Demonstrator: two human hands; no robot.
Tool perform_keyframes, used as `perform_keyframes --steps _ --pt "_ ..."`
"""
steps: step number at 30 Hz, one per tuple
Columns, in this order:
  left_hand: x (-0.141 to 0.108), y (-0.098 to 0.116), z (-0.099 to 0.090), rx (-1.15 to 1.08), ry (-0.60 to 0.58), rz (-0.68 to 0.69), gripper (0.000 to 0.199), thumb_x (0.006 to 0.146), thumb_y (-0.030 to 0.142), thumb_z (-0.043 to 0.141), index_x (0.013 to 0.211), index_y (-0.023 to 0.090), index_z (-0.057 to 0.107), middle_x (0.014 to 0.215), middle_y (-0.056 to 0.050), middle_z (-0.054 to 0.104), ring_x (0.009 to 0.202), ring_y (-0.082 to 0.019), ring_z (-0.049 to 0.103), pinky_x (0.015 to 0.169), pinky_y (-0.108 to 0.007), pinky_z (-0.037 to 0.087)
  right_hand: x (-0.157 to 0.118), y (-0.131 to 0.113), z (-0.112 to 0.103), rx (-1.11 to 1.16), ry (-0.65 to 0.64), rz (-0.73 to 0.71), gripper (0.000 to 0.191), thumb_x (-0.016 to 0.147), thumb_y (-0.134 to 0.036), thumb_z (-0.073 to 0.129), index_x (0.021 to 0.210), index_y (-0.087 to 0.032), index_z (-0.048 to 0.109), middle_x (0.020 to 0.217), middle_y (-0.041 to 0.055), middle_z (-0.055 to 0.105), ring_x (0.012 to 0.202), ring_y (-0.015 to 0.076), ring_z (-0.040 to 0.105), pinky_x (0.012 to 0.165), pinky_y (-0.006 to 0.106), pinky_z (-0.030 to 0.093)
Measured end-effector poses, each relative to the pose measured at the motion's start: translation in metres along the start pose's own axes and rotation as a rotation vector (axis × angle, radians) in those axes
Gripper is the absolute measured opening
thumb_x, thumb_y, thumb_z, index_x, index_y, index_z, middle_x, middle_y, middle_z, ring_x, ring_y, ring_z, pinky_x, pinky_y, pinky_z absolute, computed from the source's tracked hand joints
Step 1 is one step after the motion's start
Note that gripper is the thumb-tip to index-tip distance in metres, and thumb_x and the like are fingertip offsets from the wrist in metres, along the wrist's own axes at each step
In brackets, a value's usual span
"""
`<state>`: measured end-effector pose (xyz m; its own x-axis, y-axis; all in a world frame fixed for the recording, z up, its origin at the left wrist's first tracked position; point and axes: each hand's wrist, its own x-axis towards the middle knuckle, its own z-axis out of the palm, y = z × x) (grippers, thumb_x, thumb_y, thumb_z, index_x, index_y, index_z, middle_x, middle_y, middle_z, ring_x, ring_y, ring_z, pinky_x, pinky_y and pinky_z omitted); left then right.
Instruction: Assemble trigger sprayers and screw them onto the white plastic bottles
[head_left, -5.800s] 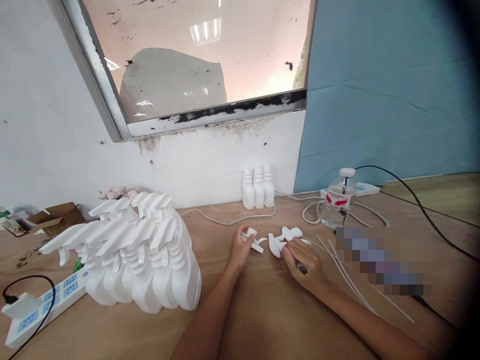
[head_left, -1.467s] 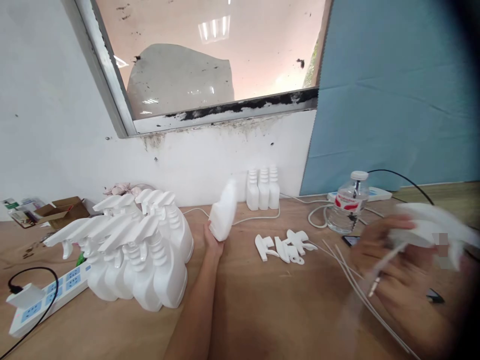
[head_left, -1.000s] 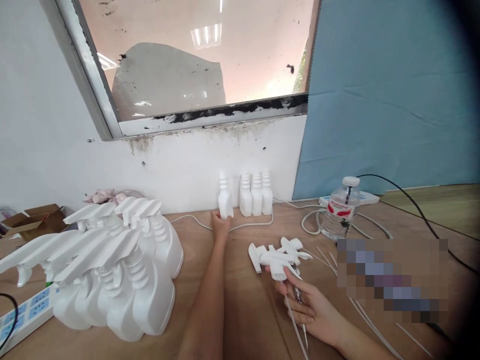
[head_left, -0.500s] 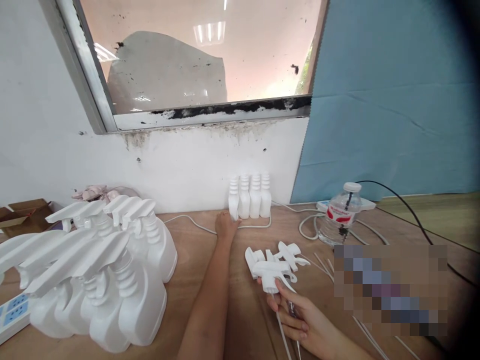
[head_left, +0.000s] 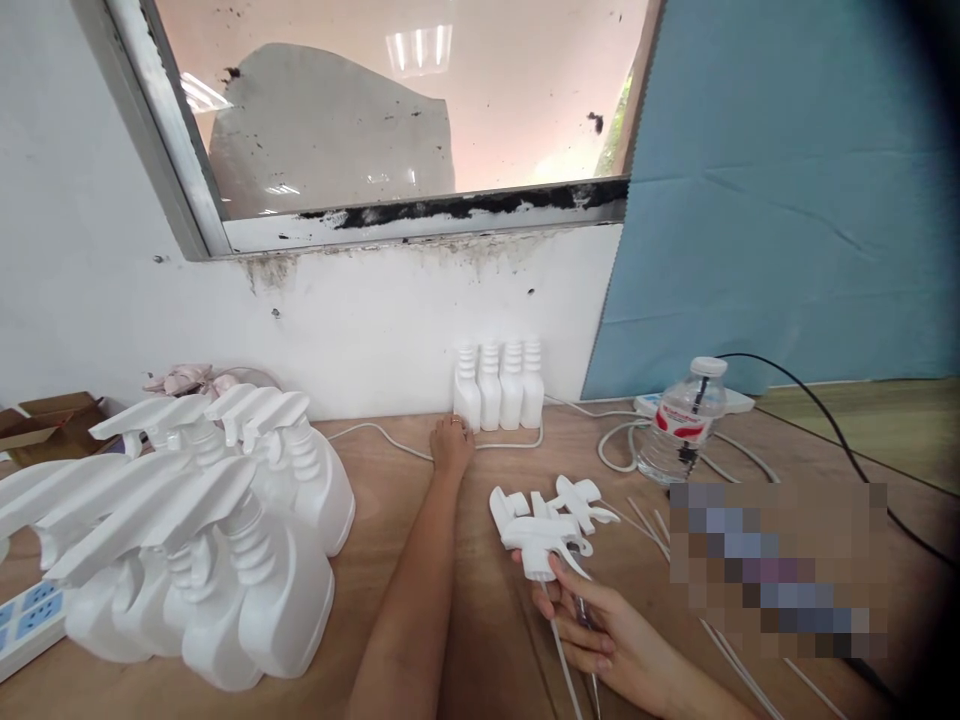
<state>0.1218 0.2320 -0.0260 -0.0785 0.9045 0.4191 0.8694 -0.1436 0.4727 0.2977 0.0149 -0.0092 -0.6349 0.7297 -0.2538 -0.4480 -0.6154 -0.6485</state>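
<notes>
One spray head (head_left: 537,547) is clamped in the right hand (head_left: 600,632); left hand's (head_left: 452,446) grip is hidden, unclear.

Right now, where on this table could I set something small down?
Bare wood shows between the packed spray bottles and the left forearm, with the pale cable behind it. Another open strip lies between that forearm and the right hand. It's crowded around the trigger heads, and farther right among the thin tubes and water bottle.

Sprayers (head_left: 214,500) crowd the left of the brown bench (head_left: 476,610), box (head_left: 52,437) and power strip (head_left: 30,622) out at the frame's left edge! Four bottles (head_left: 490,397) stand centre, spray heads (head_left: 576,497) lie below, water bottle (head_left: 681,425) to the right, tubes (head_left: 733,660) lower right.
</notes>
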Motion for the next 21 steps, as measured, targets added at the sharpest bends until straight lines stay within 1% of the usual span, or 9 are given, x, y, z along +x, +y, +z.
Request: perform_keyframes --steps 5,11,14,17,21 --pt "0.0008 -0.0021 0.0012 0.008 -0.024 -0.004 0.036 0.085 0.028 0.053 0.120 0.019 0.052 0.122 -0.013 0.057 0.116 -0.027 0.048 0.095 -0.037 0.035 -0.0026 -0.0020 0.0046 -0.014 0.013 -0.001 0.023 0.083 -0.039 0.065 0.094 -0.019 0.065 0.067 -0.0028 0.062 0.032 -0.0040 0.012 0.031 0.011 0.013" --pt "0.0011 -0.0036 0.0052 -0.004 -0.068 0.013 0.052 0.085 0.035 0.053 0.131 0.015 0.044 0.122 -0.016 0.059 0.121 -0.028 0.046 0.099 -0.038 0.031 -0.0038 -0.0019 0.0072 -0.017 0.006 -0.002 0.025 0.080 -0.041 0.067 0.092 -0.019 0.065 0.067 -0.0033 0.063 0.032 -0.0043 0.011 0.031 0.010 0.013" --pt "0.0009 -0.0041 0.0083 -0.034 -0.055 0.027 0.055 0.085 0.036 0.052 0.133 0.013 0.042 0.129 -0.018 0.054 0.125 -0.030 0.042 0.101 -0.041 0.030 -0.0030 -0.0019 0.0076 -0.024 0.006 -0.009 0.025 0.081 -0.041 0.066 0.091 -0.019 0.065 0.066 -0.0035 0.062 0.033 -0.0040 0.010 0.031 0.010 0.013" --pt "0.0009 -0.0044 0.0084 -0.082 -0.017 0.038 0.055 0.084 0.033 0.053 0.134 0.013 0.042 0.133 -0.018 0.050 0.127 -0.031 0.040 0.103 -0.043 0.029 -0.0027 -0.0016 0.0069 -0.024 -0.008 -0.019 0.024 0.084 -0.040 0.063 0.095 -0.019 0.065 0.069 -0.0020 0.063 0.033 -0.0034 0.011 0.032 0.011 0.014" --pt "-0.0008 -0.0037 0.0012 -0.176 0.062 0.074 0.046 0.088 0.025 0.047 0.133 0.017 0.044 0.133 -0.015 0.051 0.127 -0.027 0.040 0.106 -0.041 0.029 -0.0041 -0.0008 0.0052 -0.029 0.011 -0.053 0.024 0.086 -0.038 0.060 0.097 -0.017 0.066 0.070 -0.0001 0.061 0.036 -0.0024 0.013 0.035 0.012 0.018"
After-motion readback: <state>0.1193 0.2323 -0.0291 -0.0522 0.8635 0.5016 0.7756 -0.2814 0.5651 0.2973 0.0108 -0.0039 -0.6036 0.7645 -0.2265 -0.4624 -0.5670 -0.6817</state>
